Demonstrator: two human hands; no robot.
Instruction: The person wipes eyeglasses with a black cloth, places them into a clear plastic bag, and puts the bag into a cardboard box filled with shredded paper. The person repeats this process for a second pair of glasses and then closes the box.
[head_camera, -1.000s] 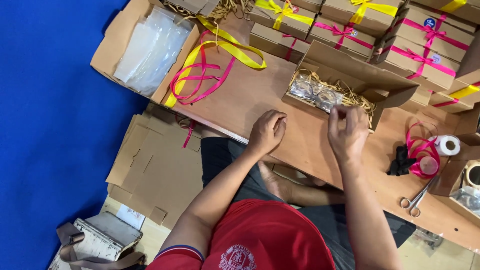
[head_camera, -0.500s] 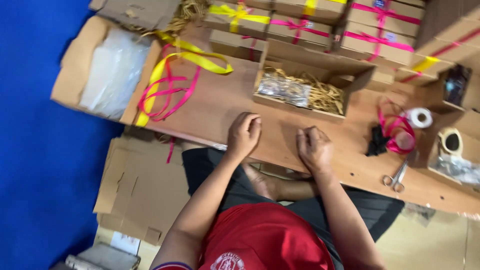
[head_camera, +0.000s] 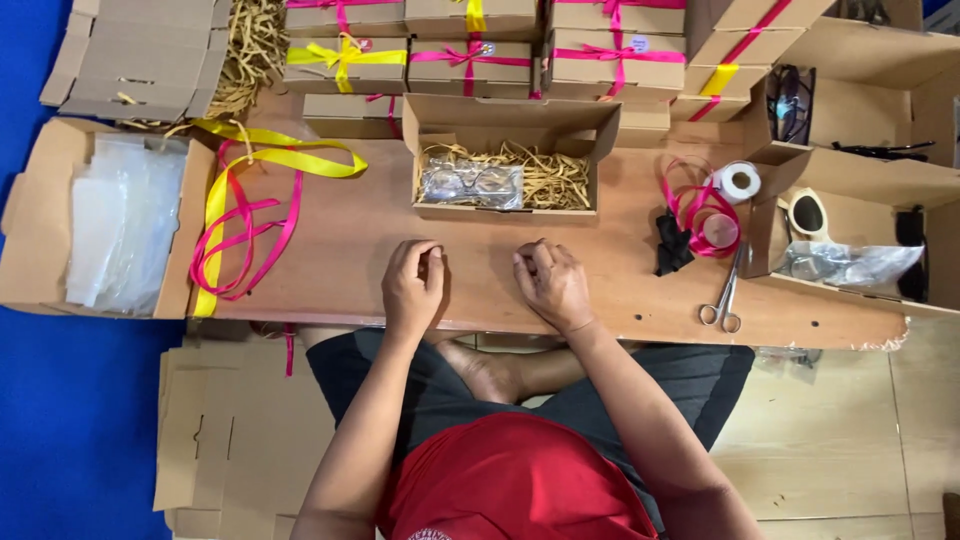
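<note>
Head view: open box (head_camera: 505, 170) beyond hands (head_camera: 413, 285)

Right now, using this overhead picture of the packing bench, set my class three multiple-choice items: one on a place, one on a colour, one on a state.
1. Where do the scissors lie?
A. right of the right hand
B. inside the open box
C. on the floor

2. Which ribbon colours lie loose left of the left hand?
A. green and white
B. yellow and pink
C. blue and black

3. How is the cardboard box ahead of the hands?
A. tied shut
B. flattened
C. open, with paper shred and wrapped glasses

Answers: 1 A, they rest on the bench by the tape roll; 2 B, the loose ribbons show it; 3 C, its lid stands back.
</note>
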